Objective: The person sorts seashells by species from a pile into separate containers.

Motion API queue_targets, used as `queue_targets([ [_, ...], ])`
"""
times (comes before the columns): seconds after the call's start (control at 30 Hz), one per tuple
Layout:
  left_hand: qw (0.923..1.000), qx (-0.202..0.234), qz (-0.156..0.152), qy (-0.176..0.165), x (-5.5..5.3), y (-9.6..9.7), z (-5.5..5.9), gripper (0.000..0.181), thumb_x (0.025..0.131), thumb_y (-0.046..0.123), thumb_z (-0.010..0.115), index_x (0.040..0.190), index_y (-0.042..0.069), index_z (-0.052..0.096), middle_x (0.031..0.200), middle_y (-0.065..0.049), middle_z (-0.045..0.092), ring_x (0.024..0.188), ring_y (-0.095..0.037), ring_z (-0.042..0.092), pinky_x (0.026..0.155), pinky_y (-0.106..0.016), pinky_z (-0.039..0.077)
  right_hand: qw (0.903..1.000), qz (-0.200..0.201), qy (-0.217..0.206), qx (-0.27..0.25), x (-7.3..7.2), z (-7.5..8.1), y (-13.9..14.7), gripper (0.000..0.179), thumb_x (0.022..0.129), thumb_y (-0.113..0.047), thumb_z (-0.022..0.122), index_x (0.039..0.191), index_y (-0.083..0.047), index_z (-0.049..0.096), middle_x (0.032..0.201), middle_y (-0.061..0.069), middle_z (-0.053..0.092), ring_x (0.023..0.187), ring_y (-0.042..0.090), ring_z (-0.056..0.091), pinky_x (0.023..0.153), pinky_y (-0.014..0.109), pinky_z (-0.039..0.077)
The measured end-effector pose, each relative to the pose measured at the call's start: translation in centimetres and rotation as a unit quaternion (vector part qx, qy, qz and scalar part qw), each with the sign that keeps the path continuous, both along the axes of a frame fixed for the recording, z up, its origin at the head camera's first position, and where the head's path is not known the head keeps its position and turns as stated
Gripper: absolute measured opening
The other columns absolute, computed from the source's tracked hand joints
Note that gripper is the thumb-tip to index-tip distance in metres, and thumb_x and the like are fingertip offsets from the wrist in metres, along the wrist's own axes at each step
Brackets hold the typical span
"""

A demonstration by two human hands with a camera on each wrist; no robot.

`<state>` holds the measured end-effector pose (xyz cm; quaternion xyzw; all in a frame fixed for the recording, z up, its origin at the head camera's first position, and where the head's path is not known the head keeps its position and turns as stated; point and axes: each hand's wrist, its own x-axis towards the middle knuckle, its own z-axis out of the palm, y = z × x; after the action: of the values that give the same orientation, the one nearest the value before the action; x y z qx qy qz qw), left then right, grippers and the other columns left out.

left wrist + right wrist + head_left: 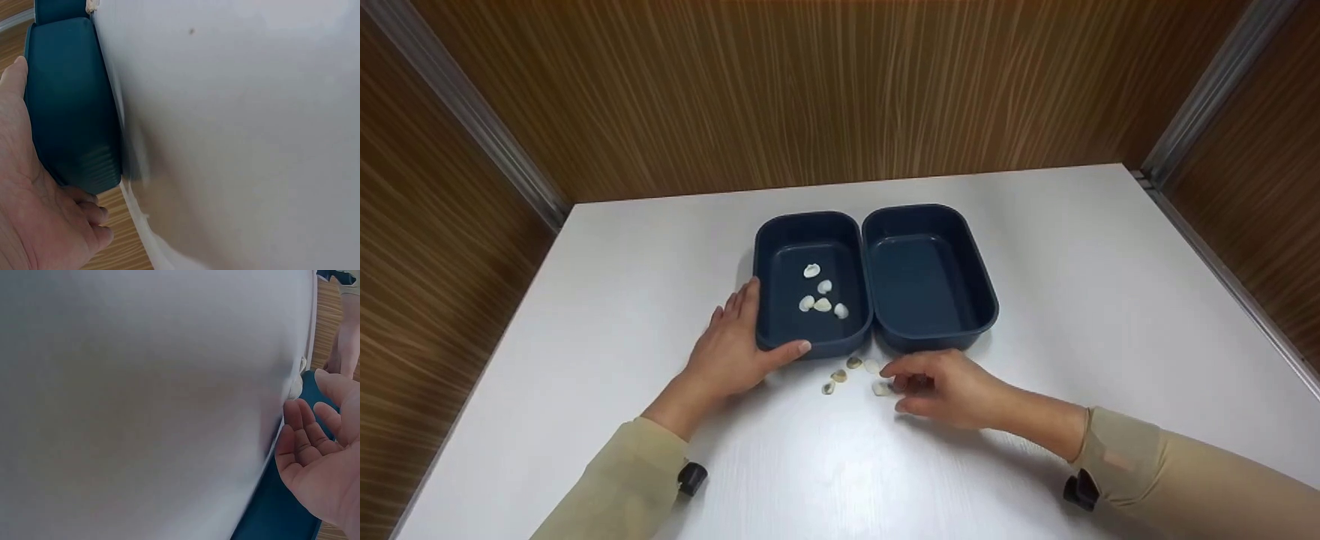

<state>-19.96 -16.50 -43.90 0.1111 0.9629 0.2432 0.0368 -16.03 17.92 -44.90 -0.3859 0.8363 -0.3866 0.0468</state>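
Observation:
My left hand [727, 349] rests against the near left corner of a dark blue tray [814, 349], fingers along its left side and thumb on its front wall. Several whitish seashells [823, 304] lie on that tray's floor. My right hand [952, 386] hovers low at the front of a second blue tray [934, 341], thumb and forefinger apart. By its fingertips lies a pale shell [880, 388], partly covered by the fingers, with a white shell [871, 366] just beyond. Left of these are a dark-patterned shell [854, 362], a brownish shell [839, 375] and a grey-centred shell [829, 388].
Both trays stand side by side on a white table [607, 300], and the right one holds no shells. Wood-grain panels [840, 90] rise behind the table and at both sides. A black wrist strap [1081, 490] shows under the right sleeve.

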Motion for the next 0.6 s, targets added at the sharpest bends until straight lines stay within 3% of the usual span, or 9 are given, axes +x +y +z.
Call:
queue_targets([
  [0.27, 1.0, 0.001, -0.002, 0.006, 0.0, 0.0, 0.0, 0.133, 0.086, 0.087, 0.06, 0.169, 0.0, 0.005, 0.174, -0.025, 0.015, 0.161, -0.041, 0.017, 0.13, -0.057, 0.01, 0.9997, 0.005, 0.022, 0.007, -0.3, -0.9, -0.2, 0.04, 0.086, -0.001, 0.087, 0.123, 0.0, 0.073, 0.098, 0.008, 0.074, 0.086, 0.022, 0.07, 0.077, 0.031, 0.061],
  [0.6, 1.0, 0.001, 0.001, 0.009, -0.1, 0.1, -0.2, 0.132, 0.086, 0.086, 0.061, 0.169, 0.0, 0.005, 0.174, -0.024, 0.016, 0.161, -0.038, 0.016, 0.129, -0.057, 0.011, 0.9973, -0.008, 0.042, 0.06, -0.3, -1.3, -0.5, 0.043, 0.087, -0.007, 0.087, 0.128, -0.006, 0.073, 0.099, 0.004, 0.069, 0.086, 0.016, 0.063, 0.074, 0.027, 0.056],
])
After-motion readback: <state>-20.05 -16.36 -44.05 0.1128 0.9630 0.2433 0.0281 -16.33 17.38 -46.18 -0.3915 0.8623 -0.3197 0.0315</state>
